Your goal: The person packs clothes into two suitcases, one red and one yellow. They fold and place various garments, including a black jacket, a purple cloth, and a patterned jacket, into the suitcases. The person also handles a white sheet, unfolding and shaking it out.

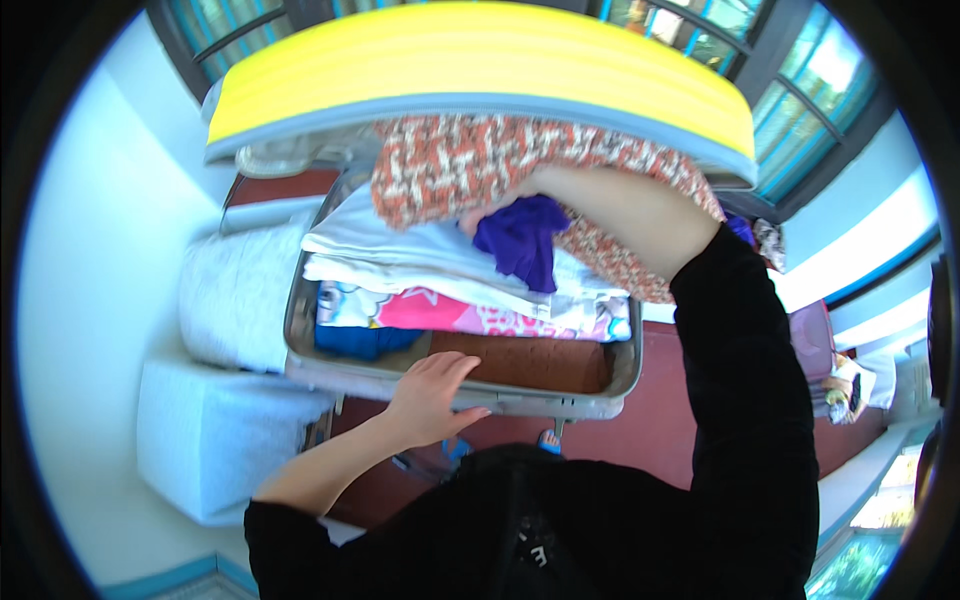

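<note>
An unzipped suitcase lies in front of me, its yellow lid (480, 60) raised along the far side and its grey base rim (517, 401) nearest me. My left hand (429, 397) rests over that near rim, thumb apart from the fingers, holding nothing. Farther in, my right hand (480, 214) grips a crumpled purple cloth (521, 240), its fingers partly hidden. My right forearm crosses an orange-and-white woven-pattern fabric (435, 172) that hangs below the lid. Underneath are folded white cloths (375, 244) and a pink printed cloth (450, 311).
Inside the suitcase's near part are a blue cloth (360, 341) and a brown item (517, 361). At left stand a pale covered bundle (240, 292) and a pale covered box (217, 435). A purple chair-like object (810, 341) with cloths is at right. Windows (814, 112) line the back.
</note>
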{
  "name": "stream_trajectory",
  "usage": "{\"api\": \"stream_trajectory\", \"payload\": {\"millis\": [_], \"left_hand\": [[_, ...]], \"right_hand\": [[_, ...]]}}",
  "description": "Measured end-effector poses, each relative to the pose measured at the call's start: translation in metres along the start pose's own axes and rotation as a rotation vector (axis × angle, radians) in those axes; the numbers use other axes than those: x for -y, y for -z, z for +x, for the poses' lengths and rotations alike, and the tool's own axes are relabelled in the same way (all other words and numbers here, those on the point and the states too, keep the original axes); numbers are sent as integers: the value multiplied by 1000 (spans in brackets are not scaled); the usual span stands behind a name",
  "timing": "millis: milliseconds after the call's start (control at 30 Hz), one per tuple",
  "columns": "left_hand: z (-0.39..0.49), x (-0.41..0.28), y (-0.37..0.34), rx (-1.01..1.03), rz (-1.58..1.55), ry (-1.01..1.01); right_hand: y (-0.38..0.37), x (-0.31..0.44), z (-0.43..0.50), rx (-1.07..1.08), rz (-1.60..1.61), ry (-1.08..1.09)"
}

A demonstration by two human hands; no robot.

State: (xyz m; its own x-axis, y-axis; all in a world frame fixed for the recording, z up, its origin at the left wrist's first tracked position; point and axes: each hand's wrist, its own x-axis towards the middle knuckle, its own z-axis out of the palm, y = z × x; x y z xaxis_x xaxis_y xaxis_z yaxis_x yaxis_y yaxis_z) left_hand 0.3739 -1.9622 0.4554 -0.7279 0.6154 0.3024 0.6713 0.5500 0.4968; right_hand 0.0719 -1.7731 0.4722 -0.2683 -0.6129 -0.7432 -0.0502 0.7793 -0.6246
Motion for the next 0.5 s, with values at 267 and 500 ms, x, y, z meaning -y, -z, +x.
{"api": "stream_trajectory", "payload": {"millis": [267,500], "left_hand": [[-9,-24,-51,-205,-19,240],[43,-30,43,-848,-1105,459]], "right_hand": [[-130,100,-113,-171,-721,380],[-138,61,-160,-71,-629,260]]}}
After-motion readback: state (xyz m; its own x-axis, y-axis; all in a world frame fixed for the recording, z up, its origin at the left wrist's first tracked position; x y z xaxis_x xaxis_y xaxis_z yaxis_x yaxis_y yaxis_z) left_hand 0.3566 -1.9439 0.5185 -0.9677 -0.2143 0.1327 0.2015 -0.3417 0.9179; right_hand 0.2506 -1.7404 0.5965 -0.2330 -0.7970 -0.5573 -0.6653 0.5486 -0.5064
